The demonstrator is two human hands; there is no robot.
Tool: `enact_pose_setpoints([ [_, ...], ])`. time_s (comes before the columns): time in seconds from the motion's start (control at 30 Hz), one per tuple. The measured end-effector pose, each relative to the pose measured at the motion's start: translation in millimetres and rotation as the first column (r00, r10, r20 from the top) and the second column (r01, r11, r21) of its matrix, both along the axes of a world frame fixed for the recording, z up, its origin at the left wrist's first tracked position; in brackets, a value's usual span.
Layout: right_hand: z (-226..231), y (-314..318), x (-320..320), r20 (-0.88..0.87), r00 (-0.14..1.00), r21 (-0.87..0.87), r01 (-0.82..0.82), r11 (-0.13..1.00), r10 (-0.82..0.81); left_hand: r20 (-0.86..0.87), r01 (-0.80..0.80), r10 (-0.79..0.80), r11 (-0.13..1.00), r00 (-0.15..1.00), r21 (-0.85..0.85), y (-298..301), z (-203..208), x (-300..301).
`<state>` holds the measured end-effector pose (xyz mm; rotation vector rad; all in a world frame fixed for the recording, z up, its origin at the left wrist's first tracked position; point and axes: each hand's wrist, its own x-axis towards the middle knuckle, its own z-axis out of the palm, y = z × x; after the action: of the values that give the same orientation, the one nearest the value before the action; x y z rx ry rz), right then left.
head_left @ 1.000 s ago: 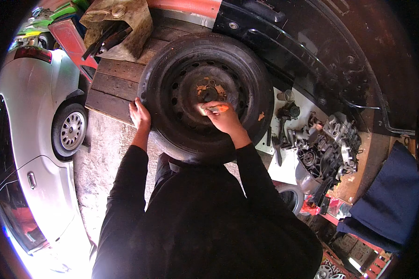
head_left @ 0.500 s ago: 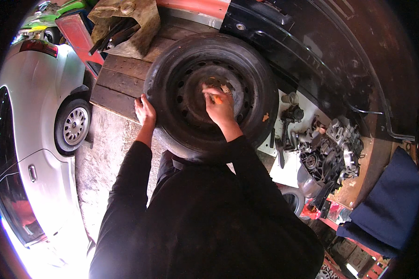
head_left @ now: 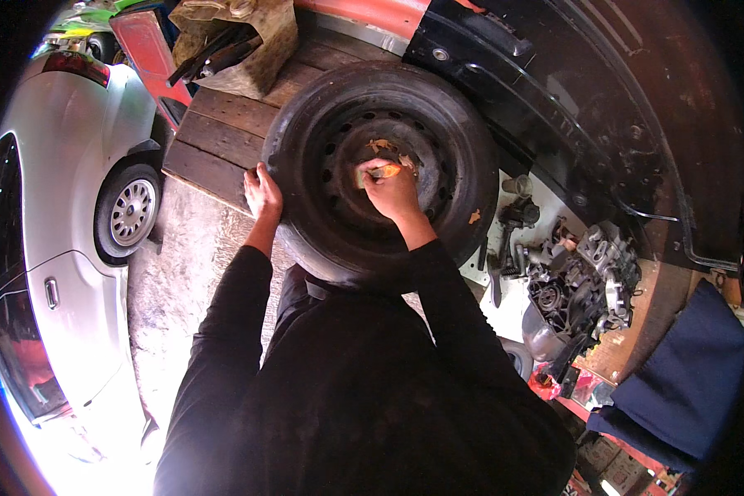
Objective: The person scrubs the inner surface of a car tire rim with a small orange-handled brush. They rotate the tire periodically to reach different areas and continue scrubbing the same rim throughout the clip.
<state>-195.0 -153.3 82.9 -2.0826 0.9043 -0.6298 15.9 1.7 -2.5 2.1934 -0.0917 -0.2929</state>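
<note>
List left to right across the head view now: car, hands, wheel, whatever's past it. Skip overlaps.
Silver car → left hand → black wheel → metal assembly → blue cloth. Right hand omitted: overlaps wheel.

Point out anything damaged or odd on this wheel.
Orange-tan patches stand out near the centre of the dark rim, beside the right hand, and a similar patch shows on the right side of the tyre. They look odd against the otherwise dark surfaces; rust, flaking or dirt, I can't tell.
</note>
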Motion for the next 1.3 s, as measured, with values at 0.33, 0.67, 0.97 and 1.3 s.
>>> enact_pose_setpoints([
  [0.33,-8,-8,-19,0.032,0.999,0.016,-0.006,1.0,0.005,-0.048,0.002,-0.003,1.0,0.999,-0.023,0,1,1],
  [0.67,-7,-1,-34,0.054,0.999,-0.053,0.01,0.999,-0.007,-0.019,0.012,-0.012,1.0,1.0,0.015,0,2,2],
  [0.97,-1,-4,-43,0.115,0.993,0.033,-0.006,0.999,0.002,-0.042,0.011,-0.011,1.0,0.999,-0.006,-1,9,-1],
  [1.3,-5,13,-52,0.096,0.994,0.142,-0.07,0.987,0.057,-0.026,0.014,-0.014,1.0,1.0,-0.006,1,1,2],
])
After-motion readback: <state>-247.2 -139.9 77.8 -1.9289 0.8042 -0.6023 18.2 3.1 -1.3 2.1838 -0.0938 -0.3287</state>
